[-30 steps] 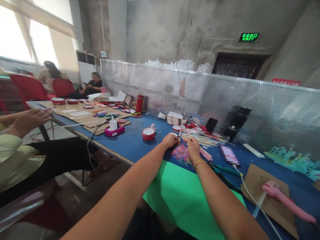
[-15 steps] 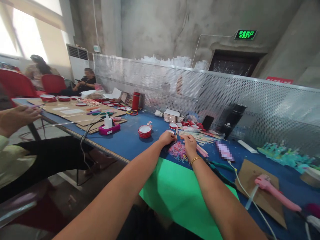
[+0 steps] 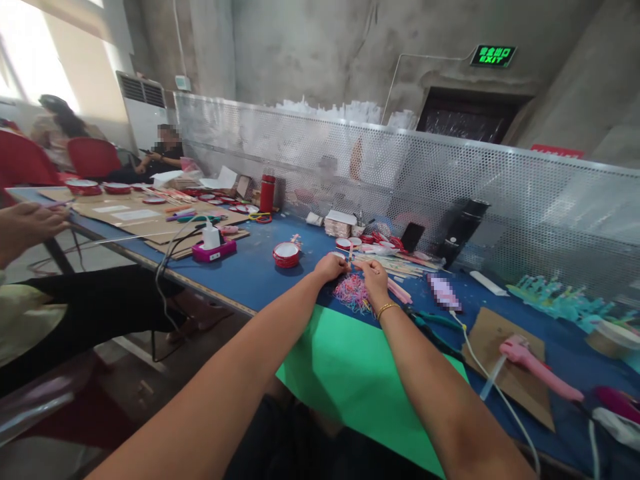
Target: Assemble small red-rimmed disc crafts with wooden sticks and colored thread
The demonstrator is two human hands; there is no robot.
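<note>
Over the blue table, my left hand is closed in a pinch at the lower end of a thin pale strip that stands upright. My right hand, with a gold bracelet on its wrist, is pinched close beside it, fingertips pointing at the strip. What the right fingertips hold is too small to make out. Just below both hands lies a tangled heap of colourful small bands or strings. A green sheet spreads beneath my forearms, over the table's front edge.
A stack of red-rimmed discs and a purple power strip stand left. Pliers, a pink glue gun on cardboard and a white cable lie right. A perforated metal screen runs behind. A co-worker's hand is at far left.
The whole view has shifted slightly, so things sit a little further left and mostly higher. Both my hands stay together above the colourful heap, still pinching, with the strip between them.
</note>
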